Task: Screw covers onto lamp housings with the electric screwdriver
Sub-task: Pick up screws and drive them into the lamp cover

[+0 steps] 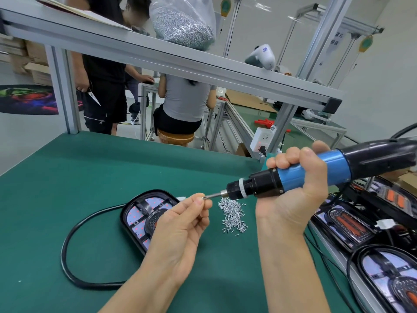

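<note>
One lamp housing (144, 219) on green surface (67, 177), at 9 o'clock from the loose screws (233, 216), partly hidden under left hand (180, 227). Black cable (67, 249) looped off the housing toward 7 o'clock.

Right hand (295, 179): fingers wrapped round blue barrel of electric screwdriver (304, 172), tool held almost level above the surface, bit (214, 195) pointing to 9 o'clock.

Left hand: thumb and forefinger pinched at the bit tip, apparently seating a small screw; screw itself too small to confirm.

Bit well apart from housing, not over any hole.

Progress, judged: mid-cycle, loading a screw. Housing interior looks open, red dots and ribs visible; whether a cover is already seated on it cannot be told. No driven screw visible on this unit.

More lamp units (352, 224) stacked at 3 to 5 o'clock off the surface edge; finished or waiting, cannot tell.

Remaining, judged: carry bit to housing, drive each screw, repeat for further units.

Bag of screws (182, 26) on shelf at 12 o'clock.
</note>
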`<state>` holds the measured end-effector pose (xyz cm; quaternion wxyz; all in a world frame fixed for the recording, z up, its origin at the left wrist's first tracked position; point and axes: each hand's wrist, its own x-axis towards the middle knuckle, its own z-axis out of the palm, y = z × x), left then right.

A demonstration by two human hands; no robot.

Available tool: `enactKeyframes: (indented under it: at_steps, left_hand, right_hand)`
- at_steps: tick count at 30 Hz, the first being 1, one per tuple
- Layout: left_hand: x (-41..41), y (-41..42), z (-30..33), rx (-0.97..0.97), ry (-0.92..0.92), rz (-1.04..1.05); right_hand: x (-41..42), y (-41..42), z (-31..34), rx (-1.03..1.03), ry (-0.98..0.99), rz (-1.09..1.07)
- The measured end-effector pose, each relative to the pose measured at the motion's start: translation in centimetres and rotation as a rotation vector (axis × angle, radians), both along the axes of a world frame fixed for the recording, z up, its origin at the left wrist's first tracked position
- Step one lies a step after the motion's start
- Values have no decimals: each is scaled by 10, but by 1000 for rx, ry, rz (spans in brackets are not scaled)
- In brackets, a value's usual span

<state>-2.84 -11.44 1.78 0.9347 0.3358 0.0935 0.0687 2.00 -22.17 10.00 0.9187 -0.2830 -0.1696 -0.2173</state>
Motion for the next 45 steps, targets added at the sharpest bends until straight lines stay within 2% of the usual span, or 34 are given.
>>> enactKeyframes:
  at_steps: [5, 9, 14, 17, 21, 23, 25, 26, 29, 31, 34, 37, 40, 45]
  left_hand:
    - [2, 4, -6, 20, 22, 49]
    - [4, 14, -9, -2, 60, 134]
    - [6, 19, -9, 85, 40, 173]
    - [8, 25, -11, 162, 36, 209]
    - [7, 42, -12, 379, 57, 208]
    - [11, 65, -16, 468, 50, 329]
    - [18, 94, -26, 714, 151, 481]
    - [20, 107, -33, 849, 243, 491]
    - [26, 128, -56, 1104, 487, 263]
    - [29, 129, -60, 1238, 552, 108]
    - [37, 131, -57, 1371, 594, 2]
    - [41, 130, -54, 1255, 532, -57]
    - [39, 122, -53, 1093, 431, -36]
    - [39, 117, -55, 961, 382, 25]
  right_hand:
    - [3, 0, -7, -62, 53, 36]
    - [7, -6, -12, -238, 142, 221]
    - [8, 2, -18, -66, 189, 230]
    - [9, 7, -22, -51, 169, 231]
    - [14, 9, -25, -44, 156, 238]
    - [18, 9, -27, -52, 160, 232]
    - [22, 10, -32, -88, 175, 207]
    - [24, 11, -35, -109, 186, 195]
    - [28, 19, -44, -170, 204, 175]
    - [32, 26, -49, -214, 209, 164]
    - [38, 38, -55, -268, 214, 154]
    - [42, 47, -58, -304, 212, 140]
    - [48, 52, -58, -351, 207, 129]
    - [52, 57, -60, -414, 172, 123]
